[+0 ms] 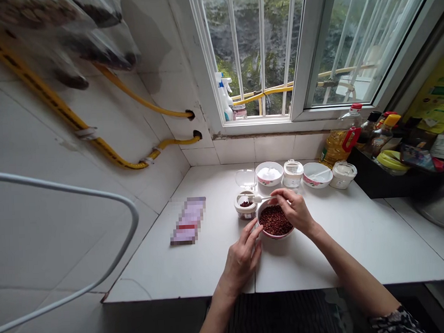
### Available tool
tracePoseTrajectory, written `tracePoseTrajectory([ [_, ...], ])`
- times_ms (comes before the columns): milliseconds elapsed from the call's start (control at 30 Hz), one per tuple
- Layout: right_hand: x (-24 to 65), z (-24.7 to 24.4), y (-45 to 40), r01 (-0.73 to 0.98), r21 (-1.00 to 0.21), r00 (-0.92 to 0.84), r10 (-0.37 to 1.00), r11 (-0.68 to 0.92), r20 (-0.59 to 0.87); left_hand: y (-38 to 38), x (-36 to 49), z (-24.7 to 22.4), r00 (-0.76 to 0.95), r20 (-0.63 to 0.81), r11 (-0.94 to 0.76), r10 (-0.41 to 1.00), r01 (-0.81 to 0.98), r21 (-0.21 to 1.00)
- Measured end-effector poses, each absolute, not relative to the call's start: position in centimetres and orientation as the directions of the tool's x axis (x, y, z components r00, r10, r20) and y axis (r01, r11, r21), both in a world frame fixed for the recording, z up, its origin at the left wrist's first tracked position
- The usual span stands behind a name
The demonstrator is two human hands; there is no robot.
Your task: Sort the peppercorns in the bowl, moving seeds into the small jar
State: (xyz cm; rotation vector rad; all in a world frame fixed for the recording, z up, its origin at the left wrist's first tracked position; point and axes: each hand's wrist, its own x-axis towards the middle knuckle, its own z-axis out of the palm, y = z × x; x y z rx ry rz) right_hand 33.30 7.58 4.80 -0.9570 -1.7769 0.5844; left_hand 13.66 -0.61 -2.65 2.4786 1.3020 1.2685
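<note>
A bowl (276, 221) of small dark-red beans or grains stands on the white counter. Pinched in my right hand (293, 210) is a small white spoon (259, 198), held level above the bowl's far rim with its tip over a small clear jar (246, 212). Some of the same dark-red pieces show inside that jar, whose pale lid looks raised. My left hand (243, 254) rests with its fingers stretched out against the near left side of the bowl. The spoon's handle end is hidden by my right fingers.
Behind stand a bowl of white powder (269, 173), a lidded jar (293, 173), a bowl with a white spoon (317, 175) and another jar (343, 175). A blurred purple packet (189, 219) lies left. An oil bottle (340, 137) and condiments stand right.
</note>
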Motion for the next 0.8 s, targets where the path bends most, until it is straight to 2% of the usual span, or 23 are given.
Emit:
tracePoseTrajectory([
  [100, 34.7, 5.0, 7.6, 0.295, -0.816, -0.215, 0.867, 0.497, 0.450, -0.7, 13.6, -2.6, 0.301, 0.638, -0.636, 0.709, 0.664, 0.393],
  [233, 35.1, 4.8, 7.6, 0.386, -0.770, -0.288, 0.860, 0.508, 0.422, -0.7, 13.6, -2.5, 0.302, 0.629, -0.630, 0.716, 0.669, 0.395],
  [333, 34.7, 4.5, 7.5, 0.383, -0.773, -0.350, 0.854, 0.506, 0.386, -0.7, 13.6, -2.5, 0.296, 0.628, -0.626, 0.719, 0.669, 0.401],
  [467, 34.4, 4.3, 7.5, 0.236, -0.916, -0.315, 0.917, 0.325, 0.244, -0.7, 13.6, -2.5, 0.302, 0.632, -0.632, 0.713, 0.667, 0.394],
  [567, 34.7, 4.3, 7.6, 0.151, -0.969, -0.256, 0.954, 0.197, 0.154, -0.7, 13.6, -2.5, 0.304, 0.626, -0.631, 0.718, 0.663, 0.402],
  [700, 35.1, 4.4, 7.8, 0.121, -0.976, -0.237, 0.960, 0.180, 0.147, -0.7, 13.6, -2.6, 0.302, 0.623, -0.629, 0.721, 0.662, 0.407],
  [800, 34.9, 4.4, 7.8, 0.207, -0.941, -0.245, 0.945, 0.267, 0.214, -0.7, 13.6, -2.5, 0.303, 0.623, -0.629, 0.721, 0.664, 0.405],
])
